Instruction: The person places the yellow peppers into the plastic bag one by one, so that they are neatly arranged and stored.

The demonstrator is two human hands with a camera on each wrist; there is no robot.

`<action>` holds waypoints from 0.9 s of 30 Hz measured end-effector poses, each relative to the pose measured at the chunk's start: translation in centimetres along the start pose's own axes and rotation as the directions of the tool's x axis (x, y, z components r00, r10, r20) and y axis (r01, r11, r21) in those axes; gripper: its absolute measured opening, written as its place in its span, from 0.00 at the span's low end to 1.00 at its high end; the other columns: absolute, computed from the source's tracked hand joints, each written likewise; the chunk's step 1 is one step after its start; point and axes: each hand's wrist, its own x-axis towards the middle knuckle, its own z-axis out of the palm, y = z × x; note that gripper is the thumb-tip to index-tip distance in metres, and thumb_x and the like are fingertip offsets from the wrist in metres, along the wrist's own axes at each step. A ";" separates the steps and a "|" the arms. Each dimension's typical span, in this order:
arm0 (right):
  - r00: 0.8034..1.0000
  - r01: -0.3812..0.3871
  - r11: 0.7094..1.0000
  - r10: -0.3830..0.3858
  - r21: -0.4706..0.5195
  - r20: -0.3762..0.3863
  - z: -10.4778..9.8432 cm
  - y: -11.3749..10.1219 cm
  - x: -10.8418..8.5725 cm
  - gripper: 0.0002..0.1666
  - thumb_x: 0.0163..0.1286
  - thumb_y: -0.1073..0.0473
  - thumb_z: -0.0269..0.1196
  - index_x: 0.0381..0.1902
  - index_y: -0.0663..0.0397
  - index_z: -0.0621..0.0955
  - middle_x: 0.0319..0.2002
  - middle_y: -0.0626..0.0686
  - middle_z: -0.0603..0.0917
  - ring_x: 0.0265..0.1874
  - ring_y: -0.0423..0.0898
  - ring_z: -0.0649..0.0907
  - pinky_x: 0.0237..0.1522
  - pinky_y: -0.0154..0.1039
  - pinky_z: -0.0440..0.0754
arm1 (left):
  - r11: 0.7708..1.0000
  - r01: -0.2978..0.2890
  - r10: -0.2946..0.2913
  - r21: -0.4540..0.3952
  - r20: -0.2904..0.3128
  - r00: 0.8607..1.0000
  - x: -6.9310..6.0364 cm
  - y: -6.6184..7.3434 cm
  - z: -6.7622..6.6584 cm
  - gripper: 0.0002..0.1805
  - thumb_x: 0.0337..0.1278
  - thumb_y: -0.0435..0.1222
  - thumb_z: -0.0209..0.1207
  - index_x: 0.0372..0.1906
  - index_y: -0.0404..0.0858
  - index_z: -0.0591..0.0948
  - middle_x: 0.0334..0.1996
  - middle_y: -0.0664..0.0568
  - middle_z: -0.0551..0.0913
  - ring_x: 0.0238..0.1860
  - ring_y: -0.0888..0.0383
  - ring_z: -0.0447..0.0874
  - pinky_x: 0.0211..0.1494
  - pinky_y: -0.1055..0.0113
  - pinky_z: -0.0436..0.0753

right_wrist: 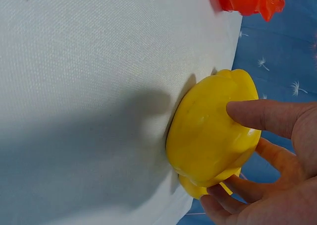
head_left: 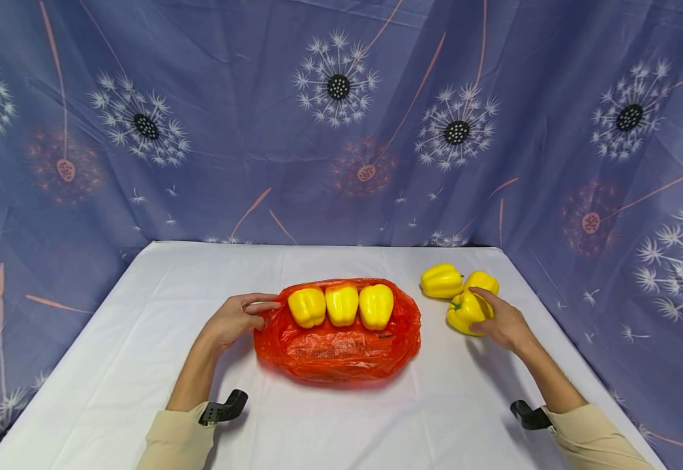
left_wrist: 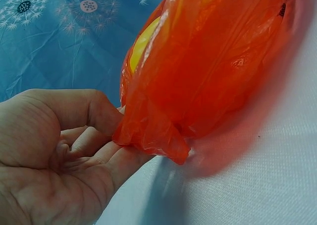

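Note:
My left hand pinches the left edge of a red plastic bag between thumb and fingers; the left wrist view shows the thin film caught there. The bag lies spread with its mouth open. Three yellow bell peppers are lined up side by side at its back. On the right, my right hand grips a yellow bell pepper that appears to rest on the table. In the right wrist view the thumb lies across this pepper, with fingers round its other side.
Two more yellow bell peppers, one on its side and one partly hidden, lie just behind the gripped one. A white cloth covers the table. A blue dandelion-print curtain surrounds the back and sides.

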 end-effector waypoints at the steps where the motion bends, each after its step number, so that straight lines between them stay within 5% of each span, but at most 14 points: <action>1: 1.000 0.001 1.000 -0.001 -0.002 -0.002 0.0 0.0 0.0 0.48 0.59 0.59 0.68 0.75 0.60 0.64 0.69 0.79 0.66 0.66 0.78 0.66 0.64 0.73 0.64 | 1.000 0.001 -0.001 0.001 0.000 1.000 0.0 0.0 0.0 0.34 0.48 0.19 0.53 0.66 0.31 0.77 0.60 0.39 0.83 0.51 0.53 0.77 0.34 0.68 0.77; 16: 0.999 0.027 0.999 -0.026 -0.038 0.024 -0.1 -0.1 -0.2 0.48 0.57 0.59 0.69 0.74 0.61 0.64 0.67 0.79 0.68 0.63 0.81 0.68 0.59 0.74 0.68 | 1.000 0.007 -0.007 0.009 0.003 1.000 0.1 -0.1 -0.2 0.34 0.49 0.20 0.54 0.67 0.32 0.76 0.60 0.40 0.83 0.51 0.53 0.78 0.35 0.67 0.78; 27: 0.999 0.039 0.997 -0.038 -0.069 0.006 -0.2 -0.1 -0.5 0.51 0.50 0.59 0.72 0.72 0.64 0.65 0.54 0.79 0.78 0.51 0.73 0.79 0.50 0.65 0.76 | 1.000 -0.008 0.008 0.002 0.015 1.000 0.1 0.0 -0.2 0.34 0.48 0.20 0.53 0.67 0.31 0.76 0.60 0.39 0.83 0.46 0.56 0.78 0.33 0.68 0.78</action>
